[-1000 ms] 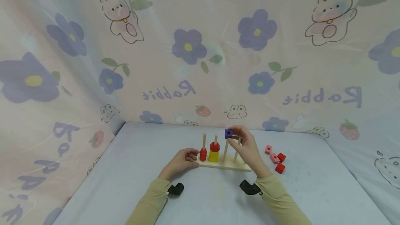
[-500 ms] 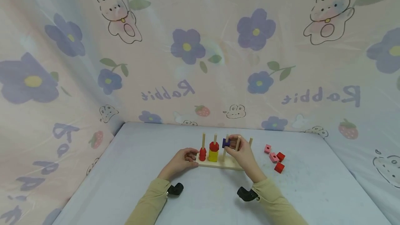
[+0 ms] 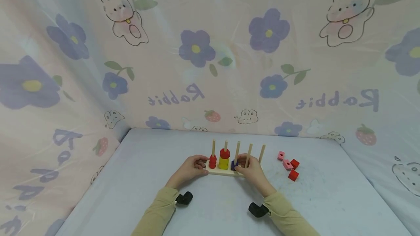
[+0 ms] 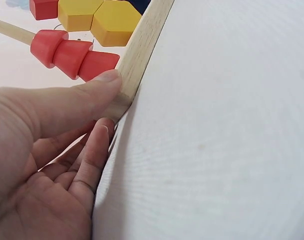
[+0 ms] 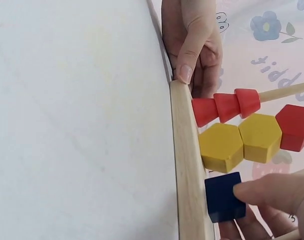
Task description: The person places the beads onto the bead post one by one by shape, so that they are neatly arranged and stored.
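Observation:
A wooden peg board (image 3: 223,172) with several upright pegs stands on the table. My left hand (image 3: 189,170) grips its left end, thumb on the near edge and fingers behind. On the leftmost peg sit red tapered beads (image 5: 226,106). Beside them, two yellow hexagonal blocks (image 5: 241,142) are stacked with a red hexagonal block (image 5: 294,127) on top. Down at the base of the third peg is a dark blue square block (image 5: 224,197), which my right hand (image 3: 253,172) pinches between thumb and fingers. The two pegs on the right carry no blocks.
To the right of the board lie loose pink blocks (image 3: 287,164) and red blocks (image 3: 293,175). A patterned curtain (image 3: 229,83) rises behind the white table (image 3: 216,207) and along its left side.
My right hand has lowered the blue block from above the third peg, along the peg, to the board. The left hand has stayed at the board's left end.

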A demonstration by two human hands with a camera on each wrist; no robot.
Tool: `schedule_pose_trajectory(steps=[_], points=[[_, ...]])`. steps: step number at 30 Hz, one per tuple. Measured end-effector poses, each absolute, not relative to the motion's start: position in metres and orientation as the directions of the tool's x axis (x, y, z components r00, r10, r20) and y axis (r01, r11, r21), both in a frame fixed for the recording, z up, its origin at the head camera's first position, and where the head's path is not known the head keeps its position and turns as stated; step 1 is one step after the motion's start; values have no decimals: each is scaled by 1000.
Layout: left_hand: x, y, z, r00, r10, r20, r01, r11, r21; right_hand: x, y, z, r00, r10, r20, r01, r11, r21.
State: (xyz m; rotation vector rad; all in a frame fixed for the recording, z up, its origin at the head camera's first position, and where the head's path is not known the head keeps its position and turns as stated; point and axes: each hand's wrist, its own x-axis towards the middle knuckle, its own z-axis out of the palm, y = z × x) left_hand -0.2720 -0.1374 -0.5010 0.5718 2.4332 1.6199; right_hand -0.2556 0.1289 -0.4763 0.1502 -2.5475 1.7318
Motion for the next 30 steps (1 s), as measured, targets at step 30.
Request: schedule_pose_trajectory(steps=[30], points=[[-259, -134, -485, -911, 402, 96, 242, 330, 912, -203, 250, -439, -894, -392, 215, -404, 501, -765]])
